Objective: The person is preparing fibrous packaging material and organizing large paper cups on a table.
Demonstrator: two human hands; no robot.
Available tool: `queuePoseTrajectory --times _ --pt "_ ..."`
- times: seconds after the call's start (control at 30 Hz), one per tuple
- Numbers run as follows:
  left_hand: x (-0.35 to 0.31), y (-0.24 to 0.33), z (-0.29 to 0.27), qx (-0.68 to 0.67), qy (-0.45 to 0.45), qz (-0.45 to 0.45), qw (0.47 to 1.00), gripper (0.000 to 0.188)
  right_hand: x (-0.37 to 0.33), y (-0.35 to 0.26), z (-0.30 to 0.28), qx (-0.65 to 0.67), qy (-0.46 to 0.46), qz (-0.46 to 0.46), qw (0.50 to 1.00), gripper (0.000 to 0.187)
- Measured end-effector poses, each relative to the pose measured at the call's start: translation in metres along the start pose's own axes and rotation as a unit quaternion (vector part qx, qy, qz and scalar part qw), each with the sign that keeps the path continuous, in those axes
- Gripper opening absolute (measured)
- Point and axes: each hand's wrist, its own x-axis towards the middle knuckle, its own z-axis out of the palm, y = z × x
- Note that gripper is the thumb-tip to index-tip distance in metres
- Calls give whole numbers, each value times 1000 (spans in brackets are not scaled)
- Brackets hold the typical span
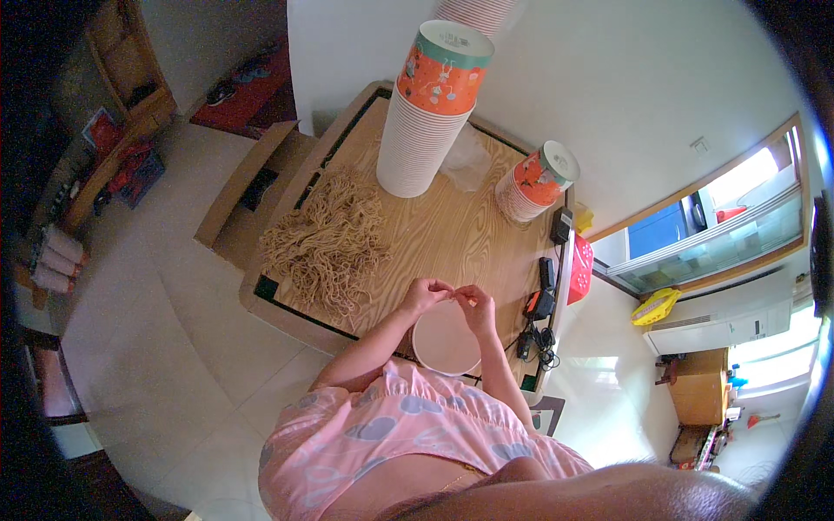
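Observation:
Close to my body, at the near edge of the table, a white paper bucket (446, 343) stands with its open mouth toward me. Over its far rim my left hand (424, 296) and my right hand (476, 306) meet, fingertips nearly touching. Both are closed in a pinch. What lies between the fingers is too small to make out. To the left of my left hand spreads a tangled heap of beige cord (330, 239).
A tall stack of upturned paper buckets (421, 130) stands at the far side, with a shorter stack (537, 182) to its right. Black adapters and cables (539, 339) line the right edge. An open cardboard box (248, 195) sits beside the wooden table (443, 252) on the left.

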Motion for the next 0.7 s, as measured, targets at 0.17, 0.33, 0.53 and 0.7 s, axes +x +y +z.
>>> queuePoseTrajectory --times 0.17,0.33,0.53,0.7 --pt "3 -5 3 -53 -16 -13 998 11 -1 2 -2 -1 12 6 1000 8" --pt "9 -18 1 -35 -27 -4 999 12 -1 -4 -1 -2 12 3 1000 8" --pt "7 -12 4 -34 0 -9 999 13 -2 -4 -2 -14 25 6 1000 7" --pt "8 -19 1 -38 -15 -1 999 17 -3 -11 -1 -12 23 5 1000 6"
